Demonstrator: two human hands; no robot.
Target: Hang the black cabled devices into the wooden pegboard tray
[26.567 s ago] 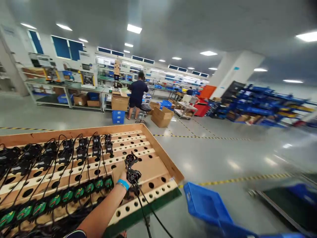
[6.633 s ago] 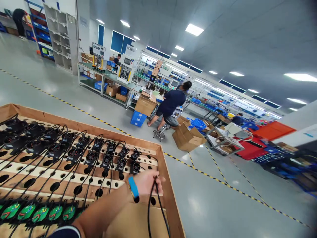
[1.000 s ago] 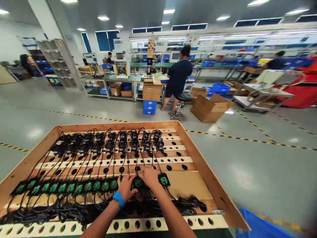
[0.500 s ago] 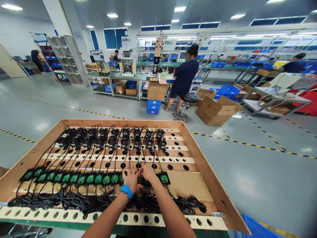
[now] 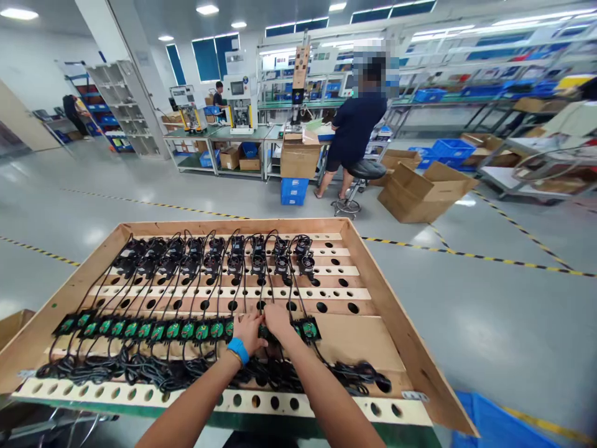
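A row of black housings with round green circuit boards [image 5: 173, 330] runs across a wooden tray [image 5: 410, 339]. My left hand [image 5: 249, 333], with a blue wristband [image 5: 239, 350], lies over this row with its fingers spread, touching a housing that it partly covers. Right beside it, my right hand [image 5: 278, 322] is closed, fingertips pinched down at the same row. Whatever sits between those fingertips is hidden. Black cables [image 5: 244, 292] link the boards to black fan units [image 5: 258, 255] at the tray's back. Bundled black cords [image 5: 149, 373] lie along the front.
Wooden slats with round holes [image 5: 321, 307] cross the tray, and raised walls enclose its sides and back. A cardboard sheet [image 5: 354, 342] lies at the right. Below the right corner is a blue crate [image 5: 494, 423]. Beyond the floor tape, a person [image 5: 357, 124] stands by a stool [image 5: 366, 169].
My view has shifted slightly, so the tray and background sit differently in it. Both hands stay at the same part of the row, with only slight finger movement.
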